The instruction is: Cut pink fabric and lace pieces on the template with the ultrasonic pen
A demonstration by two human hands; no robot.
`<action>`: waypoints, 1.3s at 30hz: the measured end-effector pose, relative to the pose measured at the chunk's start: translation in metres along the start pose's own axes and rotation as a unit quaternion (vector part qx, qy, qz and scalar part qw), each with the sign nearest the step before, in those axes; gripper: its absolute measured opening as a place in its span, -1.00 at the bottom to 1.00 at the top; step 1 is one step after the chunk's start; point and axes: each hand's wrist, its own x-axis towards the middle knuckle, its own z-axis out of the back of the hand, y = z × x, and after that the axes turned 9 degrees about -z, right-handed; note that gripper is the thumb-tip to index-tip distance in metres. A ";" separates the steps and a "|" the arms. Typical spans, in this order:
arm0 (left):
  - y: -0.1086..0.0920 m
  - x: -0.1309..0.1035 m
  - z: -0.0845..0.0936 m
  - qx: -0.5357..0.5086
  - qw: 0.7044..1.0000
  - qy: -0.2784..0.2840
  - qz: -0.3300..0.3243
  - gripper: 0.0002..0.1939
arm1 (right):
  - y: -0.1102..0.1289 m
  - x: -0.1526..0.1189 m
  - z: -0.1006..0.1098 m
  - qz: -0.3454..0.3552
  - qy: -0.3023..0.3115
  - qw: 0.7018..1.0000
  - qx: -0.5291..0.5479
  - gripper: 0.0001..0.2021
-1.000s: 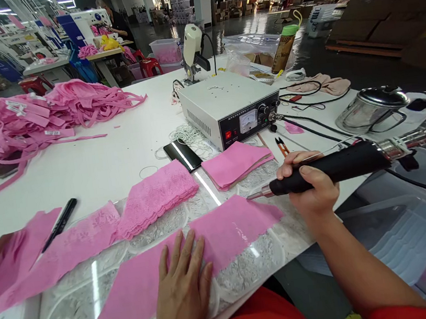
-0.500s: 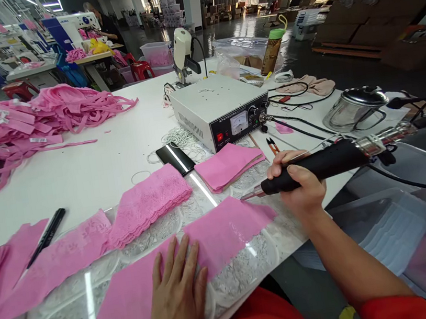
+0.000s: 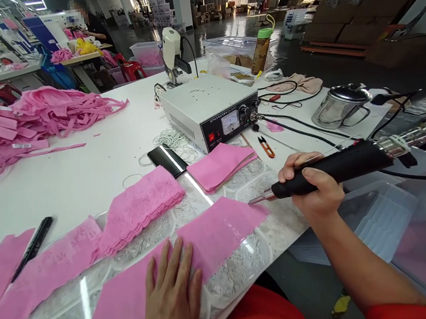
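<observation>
A: Head view: how is the pink lace strip (image 3: 207,234) best handled?
B: It is pinned flat on the desk (image 3: 91,171) by the open left hand (image 3: 173,302); the ultrasonic handpiece (image 3: 329,169), gripped closed by the right hand (image 3: 312,188), should be kept low at its right edge.
A: Obstacles?
B: Folded pink fabric (image 3: 219,164), snips (image 3: 264,146) and the generator box (image 3: 210,110) are close behind.

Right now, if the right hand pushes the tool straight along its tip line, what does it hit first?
Likely the near pink lace strip: the right hand aims the black handheld tool left, tip just off the strip's right end. Depth unclear.
</observation>
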 end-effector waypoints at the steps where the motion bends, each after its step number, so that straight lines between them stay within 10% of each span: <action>1: 0.000 0.000 0.000 0.001 1.000 0.001 0.000 -0.47 | -0.001 0.000 0.000 0.000 0.002 1.000 0.003 -0.92; 39: 0.003 0.000 -0.002 -0.005 1.000 -0.005 -0.013 -0.40 | 0.010 -0.003 0.023 0.011 -0.027 1.000 0.002 -0.91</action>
